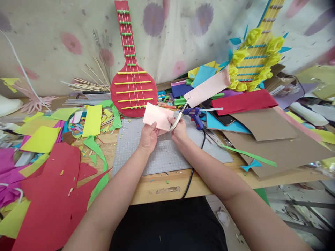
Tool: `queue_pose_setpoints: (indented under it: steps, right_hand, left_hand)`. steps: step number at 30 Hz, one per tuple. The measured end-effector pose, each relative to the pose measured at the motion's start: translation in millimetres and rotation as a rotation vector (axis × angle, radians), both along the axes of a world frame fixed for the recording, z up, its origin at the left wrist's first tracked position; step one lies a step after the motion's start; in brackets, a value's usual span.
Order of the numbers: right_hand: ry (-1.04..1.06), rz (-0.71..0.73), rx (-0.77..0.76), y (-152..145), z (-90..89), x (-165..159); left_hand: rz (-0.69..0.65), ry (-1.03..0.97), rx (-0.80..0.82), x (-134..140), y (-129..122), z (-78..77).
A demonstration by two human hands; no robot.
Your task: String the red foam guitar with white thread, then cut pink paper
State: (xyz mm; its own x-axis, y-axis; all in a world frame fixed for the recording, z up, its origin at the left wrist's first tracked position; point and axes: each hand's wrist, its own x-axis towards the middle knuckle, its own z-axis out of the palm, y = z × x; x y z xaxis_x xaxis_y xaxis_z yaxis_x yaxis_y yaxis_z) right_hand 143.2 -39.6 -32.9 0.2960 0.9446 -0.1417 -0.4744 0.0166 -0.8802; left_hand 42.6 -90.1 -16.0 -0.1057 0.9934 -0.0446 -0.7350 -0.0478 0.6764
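Above the grey cutting mat, my left hand pinches a folded piece of pale pink paper by its lower edge. Beside it, my right hand is closed round scissors with white handles. Their blades point up and away from me, just right of the paper. My right thumb lies near the paper's right edge; whether it presses on it I cannot tell. Behind that hand lies a blue glue gun. A red paper guitar with yellow strips leans on the wall beyond the paper.
Red paper and yellow paper scraps cover the left side. Brown cardboard, a red crepe roll and a phone lie right. A yellow guitar with paper flowers leans behind. A black cord crosses the mat.
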Motion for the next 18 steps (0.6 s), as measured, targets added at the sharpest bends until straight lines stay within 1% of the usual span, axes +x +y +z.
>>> queue_pose_setpoints:
  steps: [2, 4, 8, 11, 15, 18]
  right_hand:
    - [-0.006, -0.016, 0.007, -1, -1.3, -3]
    - [-0.03, 0.008, 0.021, -3, -2.4, -7]
    - [-0.052, 0.044, 0.024, -9, -2.8, -16]
    - [-0.012, 0.062, 0.001, -12, -0.3, -19]
    - [0.029, 0.046, -0.066, -14, 3.3, -18]
    - [0.002, 0.08, -0.085, -16, 2.8, -19]
  left_hand:
    - [-0.011, 0.017, -0.023, 1, 0, -1.0]
    - [0.006, 0.048, -0.063, 0, 1, -1.5]
    - [0.117, 0.089, -0.166, 1, 6, -1.3]
    - [0.19, 0.087, -0.222, 2, 10, -0.4]
    - [0.194, 0.059, -0.235, 3, 11, 0.7]
    - [0.168, 0.037, -0.259, 1, 12, 1.0]
